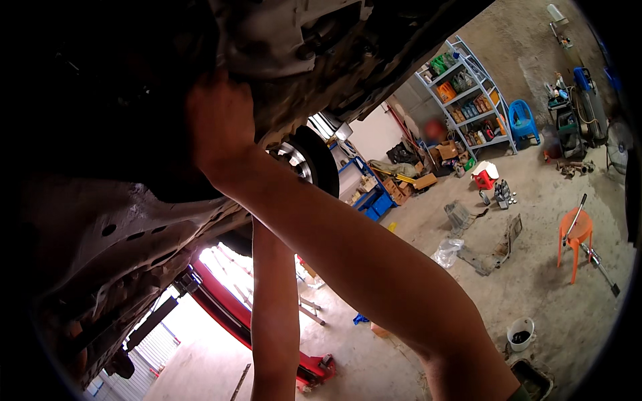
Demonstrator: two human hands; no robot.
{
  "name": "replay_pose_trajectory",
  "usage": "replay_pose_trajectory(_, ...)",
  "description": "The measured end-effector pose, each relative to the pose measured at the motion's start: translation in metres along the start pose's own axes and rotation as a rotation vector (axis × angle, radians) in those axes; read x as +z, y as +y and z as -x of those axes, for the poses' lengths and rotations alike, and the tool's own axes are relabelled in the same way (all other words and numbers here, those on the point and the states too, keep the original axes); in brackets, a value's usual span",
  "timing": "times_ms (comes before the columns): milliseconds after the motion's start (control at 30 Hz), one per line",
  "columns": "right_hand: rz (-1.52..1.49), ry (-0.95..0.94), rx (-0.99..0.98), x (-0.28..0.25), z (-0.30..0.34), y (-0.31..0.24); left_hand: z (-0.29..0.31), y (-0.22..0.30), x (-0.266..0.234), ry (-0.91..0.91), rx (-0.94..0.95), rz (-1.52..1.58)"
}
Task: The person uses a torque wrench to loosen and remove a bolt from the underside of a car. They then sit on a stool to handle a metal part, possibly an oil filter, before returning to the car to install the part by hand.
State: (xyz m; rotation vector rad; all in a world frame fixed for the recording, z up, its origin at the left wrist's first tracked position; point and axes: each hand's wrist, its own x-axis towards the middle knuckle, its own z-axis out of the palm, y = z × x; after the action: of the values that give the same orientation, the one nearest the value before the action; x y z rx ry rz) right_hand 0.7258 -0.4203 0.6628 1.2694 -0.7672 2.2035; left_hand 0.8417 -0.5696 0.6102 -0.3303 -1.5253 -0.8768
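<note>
Overhead is the dark underside of a raised car (267, 40), with a wheel (304, 160) beyond my arms. My right arm crosses from the lower right, and my right hand (224, 117) reaches up against the shadowed underbody beside a pale metal cover (267, 33). Its fingers look curled and closed, but deep shadow hides what they grip. My left forearm (275, 307) rises from the bottom edge and passes behind the right forearm. The left hand itself is hidden there, so its fingers do not show.
A red lift post (221, 301) stands at lower left. Along the back are a shelf rack (468, 100) of bottles and a blue chair (523, 121). On the floor stand an orange stool (576, 227) with a long-handled tool, a white bucket (520, 333), and removed metal parts (495, 257).
</note>
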Motion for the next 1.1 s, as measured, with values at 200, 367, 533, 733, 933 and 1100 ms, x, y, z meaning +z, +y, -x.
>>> replay_pose_trajectory(200,-0.198,0.139,-0.097,-0.01,0.029,0.02,-0.008,-0.003,0.009,0.117,0.019,-0.08)
replay_pose_trajectory(367,-0.387,-0.258,0.122,-0.088,0.1,0.071,0.069,-0.027,0.042,0.275,-0.08,-0.315)
replay_pose_trajectory(533,-0.255,-0.527,0.021,-0.12,0.21,0.111,0.181,-0.042,0.085,0.526,-0.663,-0.111)
replay_pose_trajectory(733,0.138,-0.988,0.075,-0.15,0.312,0.151,0.305,-0.098,0.033,0.542,-1.155,0.287)
replay_pose_trajectory(933,-0.106,-1.029,0.263,-0.146,0.361,0.175,0.342,-0.108,0.014,0.694,-1.211,0.314)
replay_pose_trajectory(1100,-0.424,-0.736,0.294,-0.099,0.296,0.161,0.274,-0.082,0.031,0.833,-0.951,0.025)
